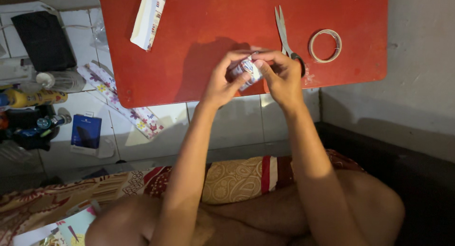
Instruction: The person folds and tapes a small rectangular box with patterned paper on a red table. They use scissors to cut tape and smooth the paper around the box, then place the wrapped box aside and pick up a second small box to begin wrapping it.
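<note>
both hands are pinching a small patterned wrapped packet [248, 70] over the red worktop's [189, 46] near edge, left hand [219, 82] and right hand [280, 75] fingers closing on it and hiding most of it; its long axis is hard to make out. scissors [283, 32] are lying partly behind the right hand.

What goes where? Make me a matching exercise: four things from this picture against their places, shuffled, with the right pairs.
Things:
1. scissors
2. tape roll
3. small patterned packet
4. blue box

Places:
A. on the tiled floor, left of the red table
B. near the table's right edge
C. on the table, just left of the tape roll
D. between the left hand and right hand

Pairs: 1-C, 2-B, 3-D, 4-A
</note>
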